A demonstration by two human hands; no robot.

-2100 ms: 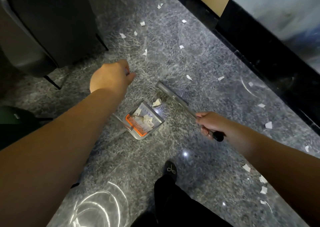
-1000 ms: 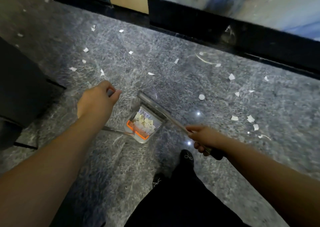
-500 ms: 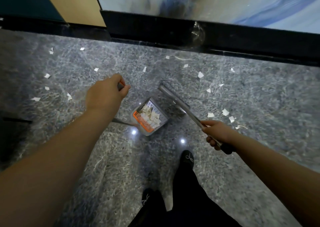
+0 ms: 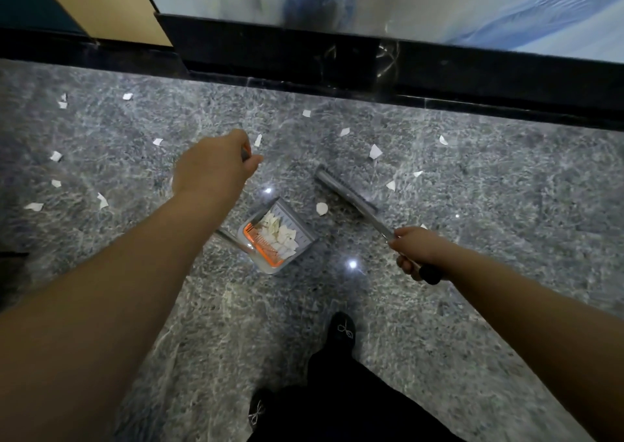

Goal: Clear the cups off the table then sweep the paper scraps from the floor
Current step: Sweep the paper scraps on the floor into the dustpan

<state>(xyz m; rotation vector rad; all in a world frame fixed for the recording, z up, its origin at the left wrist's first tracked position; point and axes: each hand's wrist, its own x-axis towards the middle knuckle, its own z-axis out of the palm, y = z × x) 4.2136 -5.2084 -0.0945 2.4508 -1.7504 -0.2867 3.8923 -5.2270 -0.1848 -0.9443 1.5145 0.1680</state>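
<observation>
Below, on a grey marble floor (image 4: 472,178), a person sweeps paper scraps with a long-handled dustpan (image 4: 277,235) and a broom (image 4: 347,190). The left hand (image 4: 211,166) curls its fingers (image 4: 251,161) round the top of the dustpan's thin metal handle; the right hand (image 4: 417,249) wraps its fingers round the broom's handle just above the black end cap. The dustpan stands between the two hands, its tray with an orange comb edge holding a heap of white scraps (image 4: 278,235). One round scrap (image 4: 321,208) lies just beside the dustpan's mouth, between it and the broom's head, which rests on the floor near the dustpan on the right hand's side. Roughly sixteen loose scraps (image 4: 375,152) lie scattered beyond and to either side of the dustpan, about eight on the left hand's side and the others beyond it or on the broom's side; small ones blur, so the count is not exact. There is one dustpan and one broom. Two dark shoes (image 4: 342,330) and a black trouser leg show on the near side of the dustpan. A black skirting (image 4: 337,56) runs along the wall far beyond the dustpan.
</observation>
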